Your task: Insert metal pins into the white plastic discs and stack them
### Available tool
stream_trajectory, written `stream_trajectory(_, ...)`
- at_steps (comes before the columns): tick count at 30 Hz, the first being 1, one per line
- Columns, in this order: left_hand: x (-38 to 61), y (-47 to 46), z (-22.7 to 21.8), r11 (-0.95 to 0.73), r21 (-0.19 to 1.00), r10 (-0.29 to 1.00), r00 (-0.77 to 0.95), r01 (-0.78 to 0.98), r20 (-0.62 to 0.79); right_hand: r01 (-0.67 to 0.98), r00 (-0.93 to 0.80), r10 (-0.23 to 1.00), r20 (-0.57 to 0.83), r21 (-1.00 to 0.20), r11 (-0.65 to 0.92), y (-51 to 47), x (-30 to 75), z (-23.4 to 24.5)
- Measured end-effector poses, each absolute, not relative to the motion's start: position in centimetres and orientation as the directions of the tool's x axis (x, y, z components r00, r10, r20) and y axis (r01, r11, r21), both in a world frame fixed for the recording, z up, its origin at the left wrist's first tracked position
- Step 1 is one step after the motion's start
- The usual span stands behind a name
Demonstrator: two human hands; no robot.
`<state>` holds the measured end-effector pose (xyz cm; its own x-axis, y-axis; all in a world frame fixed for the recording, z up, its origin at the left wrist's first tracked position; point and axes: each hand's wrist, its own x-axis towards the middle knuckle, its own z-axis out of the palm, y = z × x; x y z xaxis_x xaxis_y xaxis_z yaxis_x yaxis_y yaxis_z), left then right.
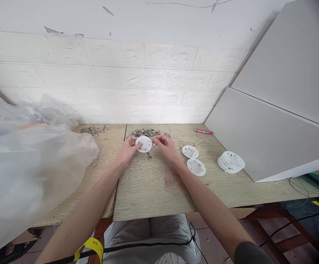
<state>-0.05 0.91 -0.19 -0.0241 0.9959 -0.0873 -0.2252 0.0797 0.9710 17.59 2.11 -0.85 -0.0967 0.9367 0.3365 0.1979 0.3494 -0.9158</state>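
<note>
At the far middle of the pale wood-grain bench, in the head view, your left hand grips a white round plastic disc. The fingers close around its left edge and the thumb lies across its face. The disc sits just above the bench top, face up toward you.

Your right hand is just to the right of that disc. Its thumb and forefinger are drawn together in a pinch close to the right rim. Whether they hold anything is too small to tell. So the disc lies between your two hands, held by the left and a little apart from the right fingertips.

Right behind the disc, against the white brick wall, is a heap of small grey metal bits.

To the right lie two loose white slotted discs, and farther right a stack of white discs beside a grey slanted panel. A red pen rests near the wall. A crumpled clear plastic bag covers the bench's left end.
</note>
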Motion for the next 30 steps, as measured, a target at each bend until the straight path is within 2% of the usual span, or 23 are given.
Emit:
stream_trajectory(2,-0.1,0.9,-0.3,0.084,0.974,0.996,-0.016,-0.212,-0.089,0.177,-0.092,0.945,0.313,-0.929,0.325,2.2,17.5,-1.0)
stream_trajectory(7,-0.3,0.9,-0.3,0.108,0.978,0.994,0.03,-0.178,-0.105,0.259,-0.062,0.959,0.277,-0.923,0.283,1.9,17.1,-1.0)
stream_trajectory(12,-0.2,0.7,-0.1,0.116,0.98,0.993,0.015,-0.163,-0.116,0.297,-0.054,0.953,0.299,-0.906,0.301,1.7,17.0,-1.0)
stream_trajectory(18,0.1,0.4,0.4,0.108,0.985,0.994,0.011,-0.133,-0.108,0.143,-0.015,0.947,0.321,-0.937,0.32,2.1,17.3,-1.0)
stream_trajectory(22,0.1,0.3,0.5,0.106,0.991,0.994,0.036,-0.083,-0.104,0.103,-0.062,0.941,0.333,-0.935,0.338,1.9,17.3,-0.7)
stream_trajectory(30,0.2,0.3,0.2,0.12,0.988,0.989,0.099,-0.102,-0.11,0.3,-0.103,0.906,0.41,-0.856,0.422,1.1,17.0,0.0)
